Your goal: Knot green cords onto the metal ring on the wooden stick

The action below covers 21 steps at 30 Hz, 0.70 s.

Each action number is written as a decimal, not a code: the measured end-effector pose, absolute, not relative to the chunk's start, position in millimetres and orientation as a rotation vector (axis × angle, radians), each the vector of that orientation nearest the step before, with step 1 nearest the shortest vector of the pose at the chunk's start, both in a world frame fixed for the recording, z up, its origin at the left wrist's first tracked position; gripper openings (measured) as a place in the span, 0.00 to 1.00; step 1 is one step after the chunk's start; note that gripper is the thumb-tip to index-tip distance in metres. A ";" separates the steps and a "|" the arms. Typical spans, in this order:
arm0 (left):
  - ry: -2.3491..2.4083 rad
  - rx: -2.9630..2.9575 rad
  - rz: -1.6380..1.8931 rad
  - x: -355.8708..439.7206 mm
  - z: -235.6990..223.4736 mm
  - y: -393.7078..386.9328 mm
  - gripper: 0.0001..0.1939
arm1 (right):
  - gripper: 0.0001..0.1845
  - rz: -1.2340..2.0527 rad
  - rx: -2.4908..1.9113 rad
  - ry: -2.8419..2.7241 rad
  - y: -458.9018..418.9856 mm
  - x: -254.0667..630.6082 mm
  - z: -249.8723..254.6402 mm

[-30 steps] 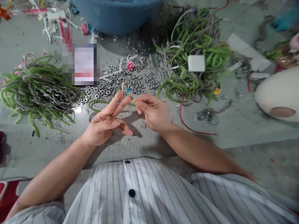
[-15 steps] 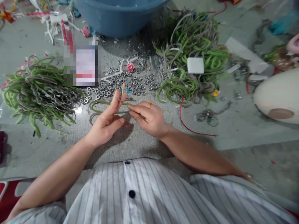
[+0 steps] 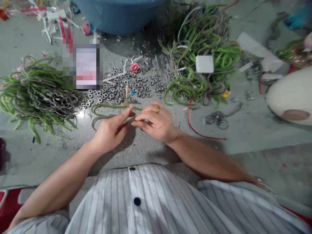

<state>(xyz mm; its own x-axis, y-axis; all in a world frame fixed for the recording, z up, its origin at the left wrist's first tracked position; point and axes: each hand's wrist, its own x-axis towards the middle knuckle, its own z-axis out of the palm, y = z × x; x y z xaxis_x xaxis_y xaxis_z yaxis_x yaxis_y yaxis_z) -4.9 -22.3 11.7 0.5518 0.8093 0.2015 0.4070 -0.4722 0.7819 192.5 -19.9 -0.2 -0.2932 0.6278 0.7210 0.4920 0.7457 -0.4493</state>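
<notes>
Vs 0.5 s ago, L hand (image 3: 110, 131) fingers tipped down from pointing up, now reach twd R hand (image 3: 157, 122); R hand approx same spot. Clock centred on hands, 12 = away from body. L to R: cord pile (image 3: 39, 94), green/gray, 9–10 o'clk; pixelated screen (image 3: 86, 66), 10–11. Green cord (image 3: 112, 106) bends in loop at 9–10, runs past L index tip twd R hand; gray cord (image 3: 97, 119) curves at 9, into L hand. L hand: index out, thumb tucked below; grip can't tell. Stick (image 3: 126, 94), metal rings (image 3: 137, 86), pink flower (image 3: 135, 67): ~12. R hand: fingertips near tog., hold unclear; gold ring (image 3: 158, 110) on. 2nd pile (image 3: 208, 39) w/ white block (image 3: 204, 64), 1–2; red string (image 3: 204, 137), 3.
</notes>
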 end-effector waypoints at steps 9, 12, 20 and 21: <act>0.952 2.186 0.722 0.1 21.2 -26.4 0.21 | 0.12 0.639 -0.864 -1.747 -19.9 189.0 0.2; 0.943 2.166 0.676 0.4 23.8 -26.7 0.19 | 0.15 0.847 -0.904 -1.630 -18.9 187.8 -0.1; 0.936 1.883 0.527 3.5 28.3 -25.1 0.16 | 0.15 0.977 -0.864 -1.595 -18.3 188.0 4.8; 0.949 1.828 0.530 3.1 27.1 -24.9 0.18 | 0.13 0.914 -0.842 -1.631 -19.0 188.7 6.0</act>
